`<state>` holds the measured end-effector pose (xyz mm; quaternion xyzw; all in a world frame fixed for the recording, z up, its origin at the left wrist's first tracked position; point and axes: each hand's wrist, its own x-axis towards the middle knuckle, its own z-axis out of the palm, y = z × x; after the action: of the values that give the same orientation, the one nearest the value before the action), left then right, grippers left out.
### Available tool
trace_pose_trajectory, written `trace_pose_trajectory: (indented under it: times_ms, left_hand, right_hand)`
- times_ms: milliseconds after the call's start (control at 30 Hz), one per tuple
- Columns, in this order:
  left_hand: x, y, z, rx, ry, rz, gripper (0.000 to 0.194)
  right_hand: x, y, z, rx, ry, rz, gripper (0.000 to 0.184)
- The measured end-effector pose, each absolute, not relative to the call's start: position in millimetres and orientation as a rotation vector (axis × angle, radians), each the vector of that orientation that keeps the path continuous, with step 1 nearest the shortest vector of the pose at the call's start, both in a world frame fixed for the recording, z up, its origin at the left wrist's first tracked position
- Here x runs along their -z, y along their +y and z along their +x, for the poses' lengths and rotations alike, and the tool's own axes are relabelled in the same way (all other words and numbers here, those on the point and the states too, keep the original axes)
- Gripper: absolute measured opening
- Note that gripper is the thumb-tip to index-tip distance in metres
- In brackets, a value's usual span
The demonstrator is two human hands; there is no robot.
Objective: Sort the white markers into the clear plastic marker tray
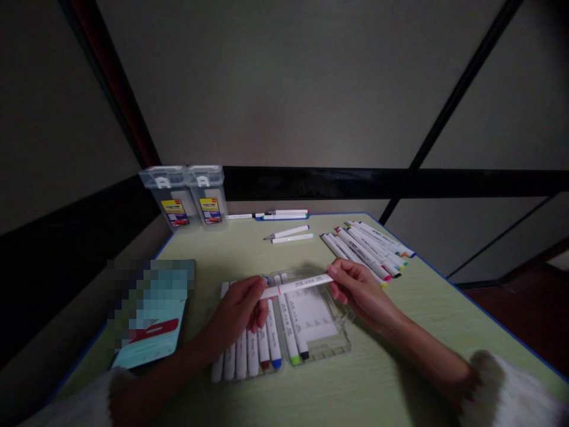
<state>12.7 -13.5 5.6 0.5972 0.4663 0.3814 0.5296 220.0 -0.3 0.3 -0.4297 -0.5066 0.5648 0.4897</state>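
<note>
Left hand (240, 307) and right hand (358, 290): fingers (263, 312) grasping opposite ends of one white marker (306, 284), above clear case (331, 352)

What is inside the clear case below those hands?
White markers lie in the clear case; a white sheet shows at its right. The left hand and held marker hide parts of some white markers from view.

The left arm (173, 379) and the right arm (427, 359) reach forward and in. The left hand (243, 303) and the right hand (359, 289) are a little apart, both pinching, with bent fingers (259, 315).
</note>
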Motion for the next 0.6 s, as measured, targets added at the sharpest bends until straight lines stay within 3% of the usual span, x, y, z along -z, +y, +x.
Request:
trace_pose_trajectory:
  times_ms: [600]
  left_hand:
    - [-2.2, -9.3, 11.2, -0.905, 1.051, 1.420, 0.022]
  right_hand:
    - [-0.4, 0.4, 221.5, -1.406, -1.204, -1.022, 0.029]
